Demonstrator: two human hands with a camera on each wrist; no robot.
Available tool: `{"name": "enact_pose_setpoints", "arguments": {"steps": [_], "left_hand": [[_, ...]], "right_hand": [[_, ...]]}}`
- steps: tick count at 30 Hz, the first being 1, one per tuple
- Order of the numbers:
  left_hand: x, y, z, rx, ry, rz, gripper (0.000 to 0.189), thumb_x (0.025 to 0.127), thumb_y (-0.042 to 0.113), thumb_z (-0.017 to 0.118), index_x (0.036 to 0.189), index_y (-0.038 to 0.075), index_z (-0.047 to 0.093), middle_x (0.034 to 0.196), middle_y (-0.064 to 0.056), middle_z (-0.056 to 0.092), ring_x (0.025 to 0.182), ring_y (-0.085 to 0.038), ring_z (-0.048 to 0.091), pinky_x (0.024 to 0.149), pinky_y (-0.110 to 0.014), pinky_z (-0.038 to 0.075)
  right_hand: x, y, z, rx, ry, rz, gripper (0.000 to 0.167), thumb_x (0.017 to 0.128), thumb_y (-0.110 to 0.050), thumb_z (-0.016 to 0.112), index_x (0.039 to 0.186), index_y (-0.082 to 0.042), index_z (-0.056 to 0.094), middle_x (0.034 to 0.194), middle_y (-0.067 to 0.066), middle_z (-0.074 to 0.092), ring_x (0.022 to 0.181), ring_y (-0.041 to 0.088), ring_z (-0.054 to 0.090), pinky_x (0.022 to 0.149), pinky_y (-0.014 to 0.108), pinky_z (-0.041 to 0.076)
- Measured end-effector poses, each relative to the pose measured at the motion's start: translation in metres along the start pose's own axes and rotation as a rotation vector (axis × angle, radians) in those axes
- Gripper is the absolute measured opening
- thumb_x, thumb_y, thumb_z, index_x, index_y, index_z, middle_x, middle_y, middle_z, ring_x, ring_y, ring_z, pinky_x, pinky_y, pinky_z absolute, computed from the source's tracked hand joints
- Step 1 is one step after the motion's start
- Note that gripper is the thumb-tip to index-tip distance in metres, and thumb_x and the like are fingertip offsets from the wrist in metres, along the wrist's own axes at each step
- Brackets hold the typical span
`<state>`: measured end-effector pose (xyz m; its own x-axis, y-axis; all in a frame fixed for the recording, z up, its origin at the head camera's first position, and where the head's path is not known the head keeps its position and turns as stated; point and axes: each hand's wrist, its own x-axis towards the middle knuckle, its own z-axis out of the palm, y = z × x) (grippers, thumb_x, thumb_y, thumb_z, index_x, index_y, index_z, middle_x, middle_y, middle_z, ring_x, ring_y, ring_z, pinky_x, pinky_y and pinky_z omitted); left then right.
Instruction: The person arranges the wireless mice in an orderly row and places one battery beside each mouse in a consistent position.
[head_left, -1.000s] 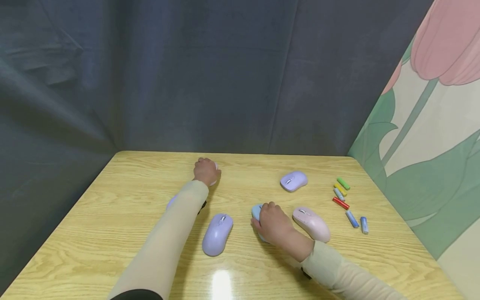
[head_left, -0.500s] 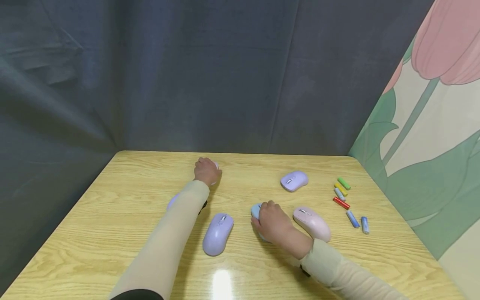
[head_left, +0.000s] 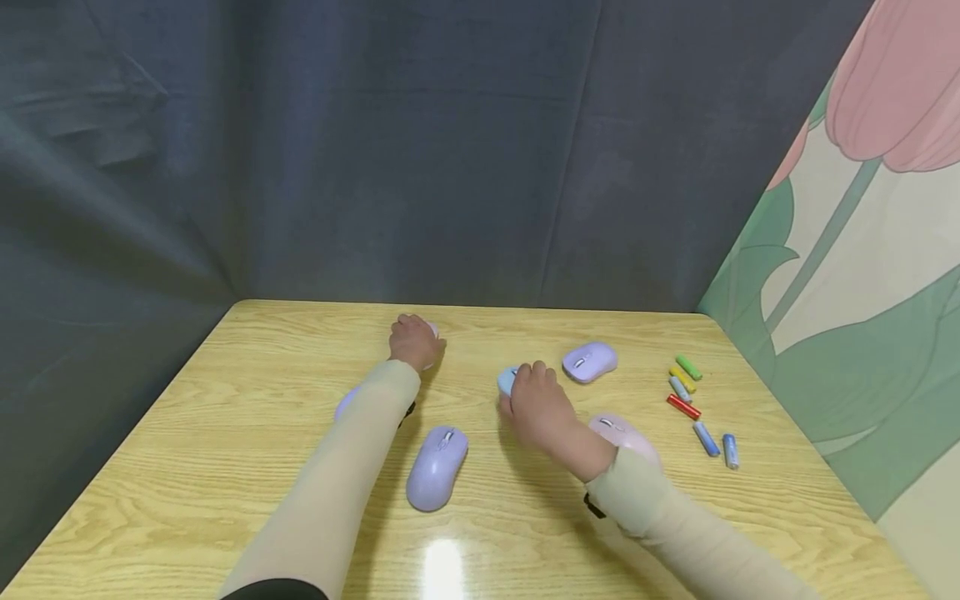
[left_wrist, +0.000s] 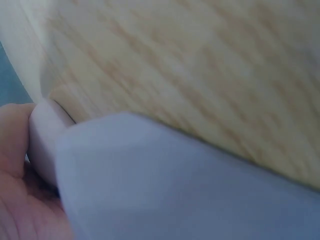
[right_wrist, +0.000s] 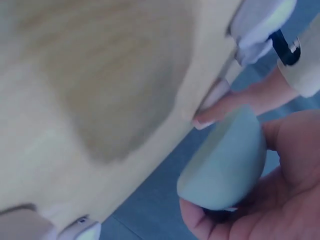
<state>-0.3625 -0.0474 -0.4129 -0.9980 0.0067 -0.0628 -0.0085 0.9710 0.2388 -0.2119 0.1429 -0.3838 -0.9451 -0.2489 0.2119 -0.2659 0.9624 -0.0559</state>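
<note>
Far back on the wooden table (head_left: 285, 350), my left hand (head_left: 415, 340) grips a pale pink computer mouse (head_left: 432, 330), mostly hidden beneath the palm. The left wrist view shows fingers against that mouse (left_wrist: 46, 132), with a lavender mouse (left_wrist: 165, 175) large in front. My right hand (head_left: 542, 408) holds a light blue mouse (head_left: 507, 381) by its sides, thumb on one side and fingers on the other. In the right wrist view the light blue mouse (right_wrist: 227, 162) is tilted and raised off the tabletop. A second pink mouse (head_left: 618, 433) lies partly behind the right wrist.
One lavender mouse (head_left: 437, 468) lies at front centre, another (head_left: 590, 362) at back right. A third (head_left: 347, 402) is mostly covered by the left forearm. Several small coloured cylinders (head_left: 683, 407) lie along the right side. A dark curtain (head_left: 420, 167) hangs behind the table.
My right hand has moved away from me toward the back of the table, lifting the light blue mouse along with it. The left hand stays on the pink mouse.
</note>
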Motion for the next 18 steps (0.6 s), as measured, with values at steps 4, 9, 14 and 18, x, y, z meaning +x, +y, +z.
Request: {"name": "enact_pose_setpoints", "arguments": {"steps": [4, 9, 14, 18], "left_hand": [[0.001, 0.0, 0.0, -0.005, -0.015, -0.011, 0.072, 0.097, 0.047, 0.053, 0.132, -0.015, 0.037, 0.117, -0.027, 0.042, 0.106, -0.035, 0.049, 0.085, -0.041, 0.049], [0.001, 0.002, 0.002, -0.025, -0.006, -0.018, 0.073, 0.096, 0.046, 0.055, 0.132, -0.015, 0.037, 0.117, -0.027, 0.043, 0.108, -0.035, 0.049, 0.086, -0.041, 0.049], [0.001, 0.004, 0.003, -0.014, 0.01, -0.015, 0.074, 0.096, 0.046, 0.055, 0.133, -0.015, 0.037, 0.117, -0.027, 0.043, 0.108, -0.034, 0.049, 0.086, -0.04, 0.049], [0.001, 0.006, 0.003, 0.014, 0.003, -0.003, 0.075, 0.097, 0.046, 0.054, 0.133, -0.016, 0.036, 0.116, -0.026, 0.043, 0.106, -0.034, 0.05, 0.083, -0.039, 0.05]], "right_hand": [[0.014, -0.002, -0.006, -0.067, 0.098, -0.022, 0.041, 0.095, -0.025, 0.059, 0.093, 0.015, 0.051, 0.081, 0.021, 0.047, 0.075, 0.034, 0.049, 0.064, 0.042, 0.046], [0.031, -0.003, -0.011, -0.068, 0.128, -0.008, 0.04, 0.096, -0.026, 0.056, 0.093, 0.014, 0.05, 0.083, 0.022, 0.046, 0.077, 0.034, 0.048, 0.061, 0.041, 0.047], [0.045, -0.004, -0.011, -0.041, 0.134, 0.011, 0.041, 0.097, -0.025, 0.053, 0.095, 0.016, 0.05, 0.087, 0.025, 0.048, 0.083, 0.036, 0.049, 0.064, 0.043, 0.047], [0.056, -0.003, -0.007, -0.059, 0.131, 0.02, 0.041, 0.098, -0.024, 0.051, 0.095, 0.016, 0.05, 0.087, 0.025, 0.048, 0.083, 0.036, 0.048, 0.064, 0.043, 0.046]]}}
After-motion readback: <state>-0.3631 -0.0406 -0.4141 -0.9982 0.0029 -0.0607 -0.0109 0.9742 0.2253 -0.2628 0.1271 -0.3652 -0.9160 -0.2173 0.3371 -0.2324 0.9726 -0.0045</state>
